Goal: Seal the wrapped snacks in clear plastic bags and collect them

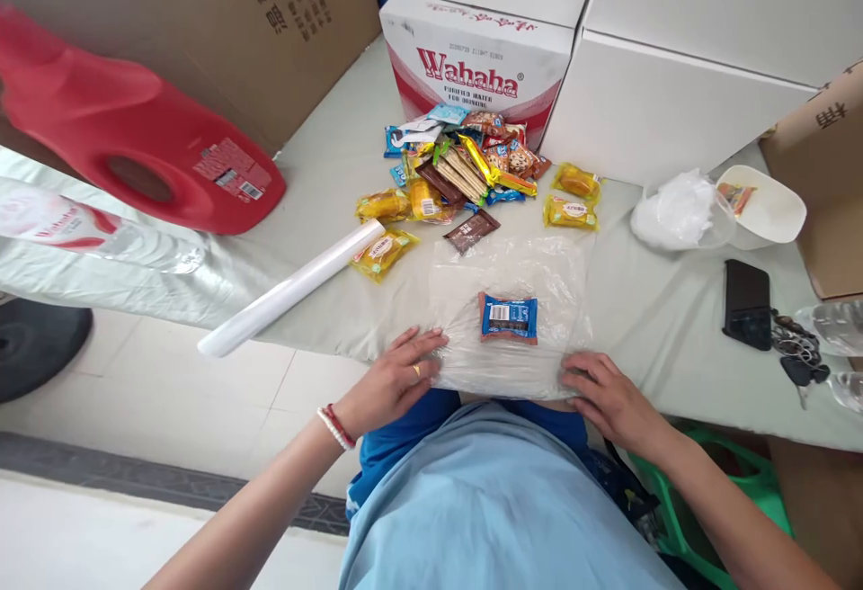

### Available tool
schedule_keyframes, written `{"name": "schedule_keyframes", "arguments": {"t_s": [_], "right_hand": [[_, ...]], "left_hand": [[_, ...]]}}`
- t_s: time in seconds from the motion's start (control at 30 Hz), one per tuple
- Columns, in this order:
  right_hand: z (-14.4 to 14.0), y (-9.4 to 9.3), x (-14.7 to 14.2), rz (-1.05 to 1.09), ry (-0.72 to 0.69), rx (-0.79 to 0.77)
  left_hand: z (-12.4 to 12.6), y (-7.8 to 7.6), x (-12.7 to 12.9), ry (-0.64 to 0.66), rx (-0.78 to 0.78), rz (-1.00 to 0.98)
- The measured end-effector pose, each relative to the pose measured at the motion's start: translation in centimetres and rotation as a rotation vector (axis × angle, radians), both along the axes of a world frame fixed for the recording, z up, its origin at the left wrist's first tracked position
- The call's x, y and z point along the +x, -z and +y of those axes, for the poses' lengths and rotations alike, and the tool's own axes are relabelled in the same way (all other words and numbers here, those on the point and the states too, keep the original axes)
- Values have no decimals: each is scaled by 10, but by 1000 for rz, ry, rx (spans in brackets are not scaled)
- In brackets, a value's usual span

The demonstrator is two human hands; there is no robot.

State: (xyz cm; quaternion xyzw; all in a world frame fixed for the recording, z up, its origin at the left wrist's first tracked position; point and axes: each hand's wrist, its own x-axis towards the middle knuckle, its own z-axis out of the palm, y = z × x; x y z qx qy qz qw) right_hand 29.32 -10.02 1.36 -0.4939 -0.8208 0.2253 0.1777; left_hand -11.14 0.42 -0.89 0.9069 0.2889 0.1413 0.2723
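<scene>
A sheet of clear plastic film (465,361) lies at the table's front edge, with taut creases running between my two hands. On it rests a small snack packet (508,318) in a blue and brown wrapper. My left hand (397,377), with a ring and beaded bracelets, grips the film's near left corner. Its near right corner is held in the bent fingers of my right hand (610,397). Both thumbs are partly hidden. Just beyond the film are a brown packet (472,230) and yellow-wrapped snacks (571,210). A white roll (289,289) of film lies to the left, overhanging the edge.
A pile of wrapped snacks (458,167) sits before the Wahaba carton (478,55). Left are a red jug (148,131) and a water bottle (87,226). Right are a white bowl (775,212), crumpled plastic (678,210), a phone (746,304) and keys (796,347). A green stool (728,491) stands below.
</scene>
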Motion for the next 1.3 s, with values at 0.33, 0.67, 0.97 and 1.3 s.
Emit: {"name": "schedule_keyframes", "arguments": {"t_s": [0.33, 0.67, 0.97, 1.3], "right_hand": [[53, -43, 15, 252, -26, -222], [111, -13, 20, 249, 414, -442], [104, -28, 4, -26, 479, -66], [131, -28, -43, 86, -16, 75]], "left_hand": [[50, -46, 8, -154, -337, -158], [74, -27, 33, -499, -417, -198], [67, -19, 41, -773, -225, -230], [22, -48, 85, -524, 339, -165]]}}
